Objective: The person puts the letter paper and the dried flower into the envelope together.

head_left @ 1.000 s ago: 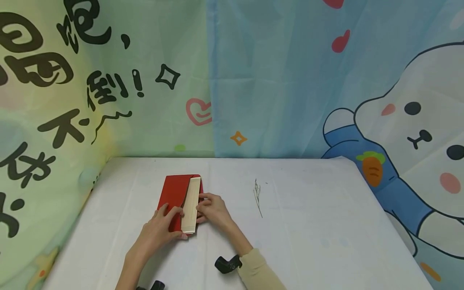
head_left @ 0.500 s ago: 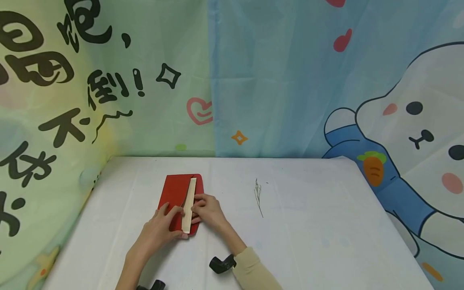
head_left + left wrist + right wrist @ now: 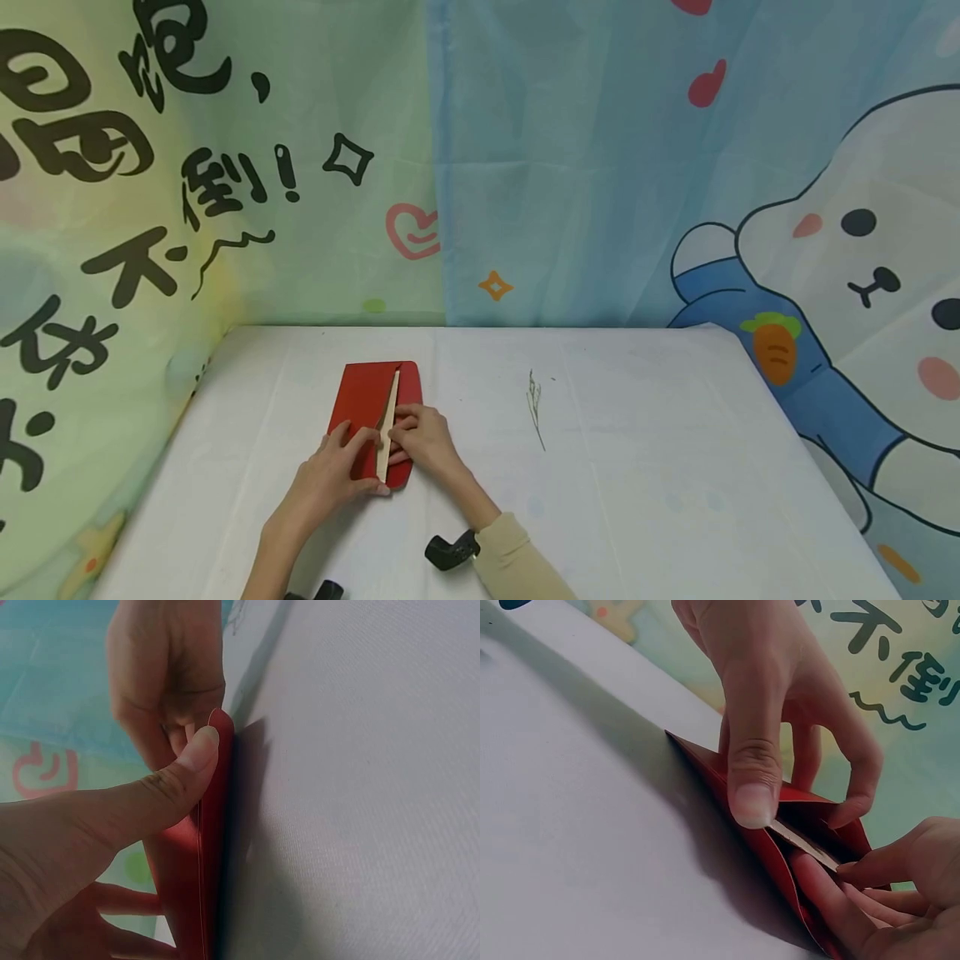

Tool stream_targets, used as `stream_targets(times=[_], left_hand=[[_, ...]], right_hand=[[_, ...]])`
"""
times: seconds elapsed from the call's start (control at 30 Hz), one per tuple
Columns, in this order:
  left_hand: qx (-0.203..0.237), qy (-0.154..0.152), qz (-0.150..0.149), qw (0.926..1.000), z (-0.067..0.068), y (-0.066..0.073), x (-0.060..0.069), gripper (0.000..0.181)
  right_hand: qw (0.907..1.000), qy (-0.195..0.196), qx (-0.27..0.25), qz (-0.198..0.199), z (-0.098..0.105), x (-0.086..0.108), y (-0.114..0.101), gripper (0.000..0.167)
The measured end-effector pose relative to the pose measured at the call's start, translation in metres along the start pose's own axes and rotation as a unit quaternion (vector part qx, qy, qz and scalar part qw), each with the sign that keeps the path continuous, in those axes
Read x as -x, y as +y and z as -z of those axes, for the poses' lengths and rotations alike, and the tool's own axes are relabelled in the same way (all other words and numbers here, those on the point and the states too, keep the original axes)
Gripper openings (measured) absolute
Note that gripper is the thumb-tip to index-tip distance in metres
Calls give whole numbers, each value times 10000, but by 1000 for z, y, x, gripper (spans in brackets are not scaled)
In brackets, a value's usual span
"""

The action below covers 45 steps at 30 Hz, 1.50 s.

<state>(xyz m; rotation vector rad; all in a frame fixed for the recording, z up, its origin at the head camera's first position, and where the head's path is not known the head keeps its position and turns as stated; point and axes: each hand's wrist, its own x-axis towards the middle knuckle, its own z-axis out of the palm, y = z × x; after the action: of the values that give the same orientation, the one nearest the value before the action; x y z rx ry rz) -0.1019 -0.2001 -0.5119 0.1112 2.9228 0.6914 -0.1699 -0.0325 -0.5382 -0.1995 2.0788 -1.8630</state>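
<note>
Red envelope (image 3: 360,396) is rested on the white table (image 3: 637,475), its long mouth held gaping. Between the envelope's walls a cream card (image 3: 383,460) is lodged, only a narrow strip being exposed. At the envelope's near left part, its body is clamped between thumb and fingers of the left hand (image 3: 336,467), presumably so that the mouth is kept spread and steady. Over the envelope's right side, the card's edge is pinched by the right hand (image 3: 427,440), seemingly for straight guidance. Well right of the envelope, a dried sprig (image 3: 535,404) is left untouched.
</note>
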Motion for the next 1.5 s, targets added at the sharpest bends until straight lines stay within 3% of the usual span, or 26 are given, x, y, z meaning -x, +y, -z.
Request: stream_targets(times=[0.67, 0.87, 1.03, 1.3, 1.5], left_hand=[[6, 29, -61, 10000, -1, -2, 1, 63], [19, 24, -81, 10000, -1, -1, 2, 65], [21, -5, -16, 10000, -2, 0, 1, 68], [-32, 37, -25, 10000, 1, 0, 0, 68], [30, 62, -56, 10000, 1, 0, 1, 67]], right_hand=[[9986, 232, 386, 274, -12, -2, 4, 41], [9992, 243, 257, 200, -10, 1, 6, 41], [9994, 208, 68, 284, -2, 5, 4, 37], [9980, 328, 194, 511, 24, 18, 0, 31], [9871, 797, 1001, 963, 49, 30, 3, 19]])
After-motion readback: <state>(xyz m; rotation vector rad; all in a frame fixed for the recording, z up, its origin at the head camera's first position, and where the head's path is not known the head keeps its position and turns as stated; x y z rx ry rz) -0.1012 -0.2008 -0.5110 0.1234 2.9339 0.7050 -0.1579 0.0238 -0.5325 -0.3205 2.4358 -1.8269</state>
